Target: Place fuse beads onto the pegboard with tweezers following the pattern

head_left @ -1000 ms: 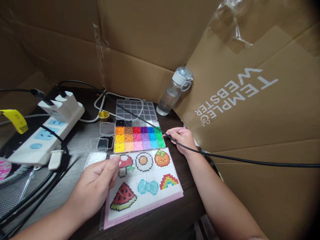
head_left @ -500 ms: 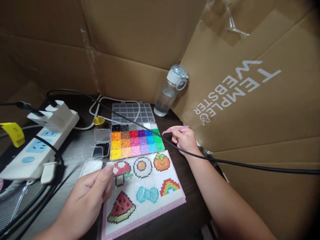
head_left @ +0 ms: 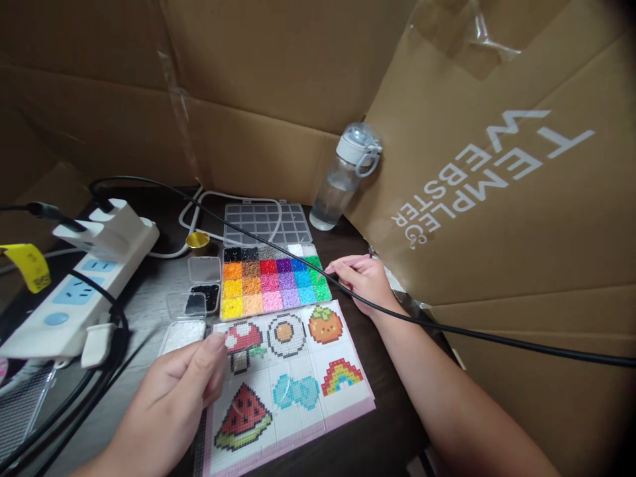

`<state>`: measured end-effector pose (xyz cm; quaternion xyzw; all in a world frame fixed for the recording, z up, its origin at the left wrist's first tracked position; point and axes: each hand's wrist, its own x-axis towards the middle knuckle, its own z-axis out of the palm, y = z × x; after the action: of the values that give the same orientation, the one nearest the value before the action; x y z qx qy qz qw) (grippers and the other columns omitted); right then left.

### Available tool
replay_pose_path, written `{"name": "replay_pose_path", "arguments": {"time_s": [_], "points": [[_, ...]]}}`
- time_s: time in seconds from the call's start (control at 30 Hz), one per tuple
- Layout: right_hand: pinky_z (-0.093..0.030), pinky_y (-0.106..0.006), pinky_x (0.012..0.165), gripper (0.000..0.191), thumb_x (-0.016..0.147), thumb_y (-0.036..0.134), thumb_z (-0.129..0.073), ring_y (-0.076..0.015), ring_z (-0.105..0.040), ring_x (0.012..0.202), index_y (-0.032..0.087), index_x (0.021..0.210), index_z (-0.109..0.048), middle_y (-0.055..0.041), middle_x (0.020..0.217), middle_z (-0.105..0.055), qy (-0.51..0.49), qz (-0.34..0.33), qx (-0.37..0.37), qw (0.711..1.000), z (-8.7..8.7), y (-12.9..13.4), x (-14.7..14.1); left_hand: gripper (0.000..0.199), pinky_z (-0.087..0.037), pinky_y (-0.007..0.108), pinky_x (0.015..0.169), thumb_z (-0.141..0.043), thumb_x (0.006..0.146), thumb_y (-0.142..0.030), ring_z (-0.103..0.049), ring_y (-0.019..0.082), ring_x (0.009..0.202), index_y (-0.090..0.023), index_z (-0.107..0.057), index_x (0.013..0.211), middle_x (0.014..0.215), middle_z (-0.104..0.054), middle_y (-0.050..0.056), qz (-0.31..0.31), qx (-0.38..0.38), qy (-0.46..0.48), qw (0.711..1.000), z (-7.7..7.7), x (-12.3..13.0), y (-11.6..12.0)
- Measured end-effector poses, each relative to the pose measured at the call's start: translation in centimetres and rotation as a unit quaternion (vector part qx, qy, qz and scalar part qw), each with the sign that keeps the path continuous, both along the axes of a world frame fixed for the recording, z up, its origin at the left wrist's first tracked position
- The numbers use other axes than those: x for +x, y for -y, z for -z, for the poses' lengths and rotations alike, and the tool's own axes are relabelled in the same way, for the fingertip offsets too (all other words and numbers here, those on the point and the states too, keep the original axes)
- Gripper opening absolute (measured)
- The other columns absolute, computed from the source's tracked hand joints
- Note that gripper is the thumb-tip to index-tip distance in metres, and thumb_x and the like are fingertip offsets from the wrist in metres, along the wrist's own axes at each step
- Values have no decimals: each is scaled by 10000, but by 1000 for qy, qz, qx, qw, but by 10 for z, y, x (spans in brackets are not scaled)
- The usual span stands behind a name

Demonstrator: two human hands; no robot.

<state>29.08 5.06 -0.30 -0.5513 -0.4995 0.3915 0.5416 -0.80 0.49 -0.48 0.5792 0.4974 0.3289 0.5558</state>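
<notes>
My right hand [head_left: 365, 281] is closed on pink tweezers [head_left: 322, 276], their tips at the green beads on the right side of the bead box [head_left: 268, 309]. This box stands open, its small compartments filled with beads sorted by colour. My left hand [head_left: 176, 391] is closed, thumb pressed against the curled fingers, over the left edge of a pattern sheet [head_left: 298, 430]. Whatever lies between those fingers is hidden. Printed on the sheet are pixel pictures, among them a mushroom, a watermelon slice and a rainbow. A clear gridded board [head_left: 271, 434] appears to lie over part of it.
A black cable [head_left: 437, 326] crosses above the bead box and my right wrist. Left are a power strip [head_left: 74, 291], a small case of black beads [head_left: 203, 299] and a white-filled case [head_left: 183, 336]. Behind stand a gold cup [head_left: 198, 242], a water bottle [head_left: 342, 179] and cardboard walls [head_left: 278, 86].
The tweezer tips have moved from just beside the bead box onto its green compartments. My left hand stays closed in nearly the same place. The view has shifted slightly.
</notes>
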Motion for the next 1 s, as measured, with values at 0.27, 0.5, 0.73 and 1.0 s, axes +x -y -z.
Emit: {"name": "replay_pose_path", "arguments": {"time_s": [0.27, 0.5, 0.73, 1.0], "points": [[-179, -236, 360, 227, 700, 356, -688, -41, -296, 383, 133, 665, -718, -61, 622, -652, -25, 40, -13, 999, -3, -1, -3, 512, -323, 253, 481, -357, 902, -526, -326, 129, 495, -191, -371, 515, 503, -331, -19, 32, -50, 40, 997, 3, -2, 1], [-192, -238, 361, 206, 694, 335, -688, -41, -258, 395, 135, 651, -709, -97, 692, -689, -78, 36, -1, 996, -14, 2, -2, 511, -298, 248, 456, -345, 898, -530, -302, 122, 481, -196, -335, 511, 497, -304, -27, 37, -41, 28, 998, -4, 1, -1], [-301, -244, 391, 144, 744, 317, -696, -84, -429, 465, 177, 754, -725, -74, 773, -678, 6, 18, 10, 1000, -20, 39, -35, 472, -275, 223, 429, -394, 896, -416, -304, 94, 433, -185, -368, 485, 458, -325, -35, 13, -21, 74, 997, -13, 7, 0], [-539, -388, 758, 68, 769, 207, -671, -231, -669, 772, 232, 761, -734, -61, 775, -717, 181, -109, 35, 977, -21, 90, -87, 461, -271, 205, 426, -391, 906, -391, -301, 78, 421, -184, -369, 496, 448, -332, -49, 30, 8, 106, 994, -14, 7, -2]]}}
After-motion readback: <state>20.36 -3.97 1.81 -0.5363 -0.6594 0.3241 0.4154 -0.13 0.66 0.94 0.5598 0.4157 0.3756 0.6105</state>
